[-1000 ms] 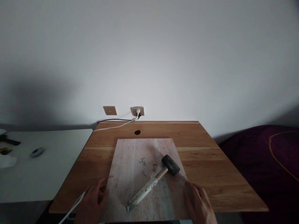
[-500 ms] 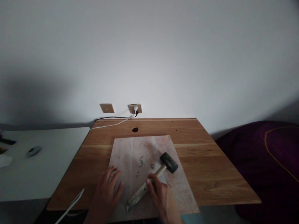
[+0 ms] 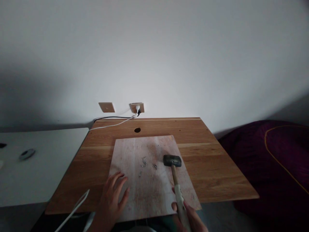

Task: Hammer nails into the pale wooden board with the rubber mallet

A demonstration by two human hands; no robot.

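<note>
One mallet (image 3: pixel 179 193) over one board (image 3: pixel 149 190), its handle grasped by the right hand's (image 3: pixel 193 219) fingers.

The left hand's (image 3: pixel 111 196) fingers are spread and loose at the board's left edge, holding nothing. Between the hands and the mallet's black head, small nails (image 3: pixel 144 162) clutter the board: two clusters, too fine to count, and one (image 3: pixel 140 174) lying alone. The wooden table (image 3: pixel 217 174) under the board has one dark hole (image 3: pixel 137 130) behind it. On the wall are two plates (image 3: pixel 106 107), one carrying two plugs, white (image 3: pixel 137 108) and black (image 3: pixel 138 112). One white table (image 3: pixel 60 161) with a grey oval object (image 3: pixel 27 154) adjoins on the left; one purple heap (image 3: pixel 285 167) sits right. A white cable (image 3: pixel 72 212) crosses the near left corner.
</note>
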